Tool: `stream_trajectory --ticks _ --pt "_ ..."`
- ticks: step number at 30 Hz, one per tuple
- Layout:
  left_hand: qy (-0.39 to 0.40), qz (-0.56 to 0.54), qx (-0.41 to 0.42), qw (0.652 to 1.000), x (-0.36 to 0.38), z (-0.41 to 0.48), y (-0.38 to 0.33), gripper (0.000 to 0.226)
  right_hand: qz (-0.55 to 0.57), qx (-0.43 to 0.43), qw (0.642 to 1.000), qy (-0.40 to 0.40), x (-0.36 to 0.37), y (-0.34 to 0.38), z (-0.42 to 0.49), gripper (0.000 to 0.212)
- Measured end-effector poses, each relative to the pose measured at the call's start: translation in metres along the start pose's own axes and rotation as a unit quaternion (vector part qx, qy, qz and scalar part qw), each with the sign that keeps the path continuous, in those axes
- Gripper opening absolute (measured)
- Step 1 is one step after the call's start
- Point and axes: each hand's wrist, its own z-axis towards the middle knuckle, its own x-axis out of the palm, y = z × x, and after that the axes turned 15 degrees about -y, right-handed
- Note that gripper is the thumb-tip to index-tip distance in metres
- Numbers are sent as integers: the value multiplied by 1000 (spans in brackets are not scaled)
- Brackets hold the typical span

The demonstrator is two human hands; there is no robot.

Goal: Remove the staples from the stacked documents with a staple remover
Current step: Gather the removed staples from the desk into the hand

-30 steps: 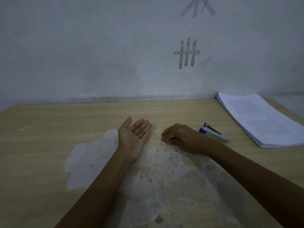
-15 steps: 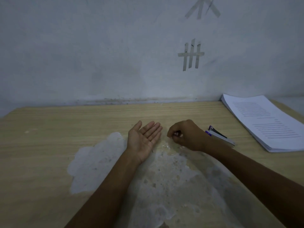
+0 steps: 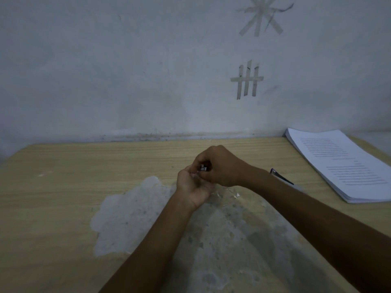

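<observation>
The staple remover [image 3: 279, 175] is lying on the counter [image 3: 63, 187] just behind the right wrist, between that wrist and the stacked documents [image 3: 347, 166]. Its long axis is running from far left to near right, with the purple-tipped end pointing toward the wall. Only a thin dark arm and that tip are showing, as the forearm is covering the rest. The documents are resting at the far right corner as a thick white pile with printed text lines on the top sheet, its long axis likewise slanting from far left to near right. The left hand [image 3: 193, 187] is facing palm up with the fingers loosely cupped, and whether anything is lying in it cannot be told. The right hand [image 3: 221, 166] is hovering over that palm, its fingers curled and pinching small metallic pieces [image 3: 203, 168]. Compared with half a second ago, the left hand is no longer lying flat with straight fingers, and the right hand has moved from beside it to above it.
</observation>
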Motion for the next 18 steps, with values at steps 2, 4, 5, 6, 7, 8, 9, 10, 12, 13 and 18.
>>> stream_trajectory --ticks 2,4,5,6,7,8,9,10,12,13,18 --pt "-4 -6 -9 1000 1 0 -1 36 -7 3 1000 9 0 0 -1 21" --pt "-9 -13 -9 1000 1 1 -1 42 -9 4 1000 18 -2 0 -1 20" --pt "-6 -16 -12 1000 1 3 -1 43 -10 2 1000 20 -3 0 -1 20" --pt "-4 -17 -13 1000 2 3 -1 43 -12 1 1000 21 -3 0 -1 20" --pt "-5 -16 -11 1000 2 3 -1 43 -13 0 1000 21 -3 0 -1 20" --pt "-3 -17 -9 1000 3 2 -1 46 -9 1 1000 21 -4 0 -1 19" --pt "2 -20 -9 1000 3 2 0 50 -1 4 1000 20 -4 -1 0 18" --pt "7 -24 -11 1000 3 2 0 51 8 6 1000 19 -4 -2 0 18" --pt "14 -35 -10 999 2 4 1 49 19 7 1000 10 -5 -2 1 17" --pt "16 -41 -9 999 2 4 2 50 19 5 1000 1 -5 -2 2 18" --pt "6 -29 -13 999 0 -1 2 49 -1 1 999 -54 -11 -5 3 19"
